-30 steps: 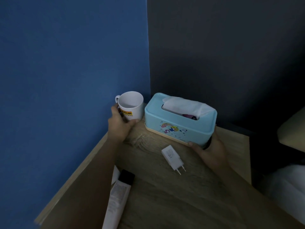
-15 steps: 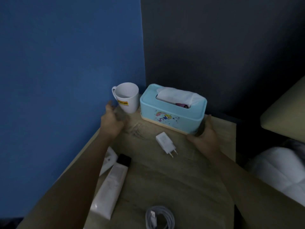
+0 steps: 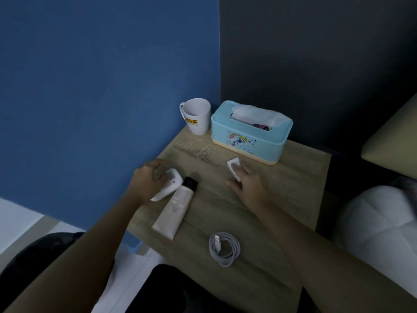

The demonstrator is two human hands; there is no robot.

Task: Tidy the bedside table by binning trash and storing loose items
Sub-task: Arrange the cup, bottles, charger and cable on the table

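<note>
White charger lies on the middle of the bedside table, just on the near side of the tissue box. The right hand comes in from the near right with the forearm low over the wood. It lies palm down and loose, its fingers stretched onto the near end of the charger. The thumb is splayed off to the left and does not pinch anything.

At the left edge of the table lies a flat white packet. The left hand is bent down at the wrist over it, its fingers curled onto the packet's far end and gripping it. The hand is blurred, so the exact hold is hard to read.

Touching the packet's right side lies a pale tube, its black cap pointing far and its flat end pointing near. A coiled white cable with a USB plug on top sits near the front edge, between the two forearms and apart from the tube.

At the far left corner a white mug stands upright, just beside a light-blue tissue box with a tissue poking out of its top. A blue wall runs along the left and a dark wall stands behind. White bedding shows at the right.
</note>
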